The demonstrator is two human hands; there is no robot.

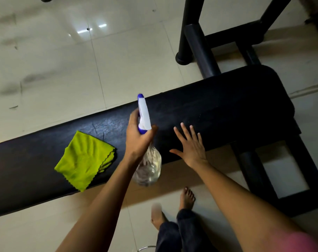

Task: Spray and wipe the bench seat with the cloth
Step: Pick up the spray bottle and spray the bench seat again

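looking down from head height, nearest first: two bare feet and dark trouser legs are standing on pale floor tiles (45, 51), just in front of the near edge of a long black padded bench seat (218, 106). the seat's long axis is running from near-left to far-right across the view, w/ its rounded end at the far right.

both forearms are reaching out over the seat. the left hand (138, 137) is wrapping tight round the neck of a clear spray bottle (149, 168) w/ a white and blue trigger head; a finger looks to be on the trigger. the bottle body is hanging toward the person, the nozzle is pointing away and down at the middle of the seat. the right hand (191, 144) is holding nothing, fingers spread, palm down, low over the seat just right of the bottle; can't tell if it is touching.

the yellow-green cloth (85, 159) is lying folded flat on the seat, left of the left hand, apart from both hands, one corner just over the near edge. so the cloth is closer to the busy left hand; the free right hand would prob. be crossing past the bottle to reach it.

farther off, black frame tubes (200, 51) are rising behind the seat's far-right end.
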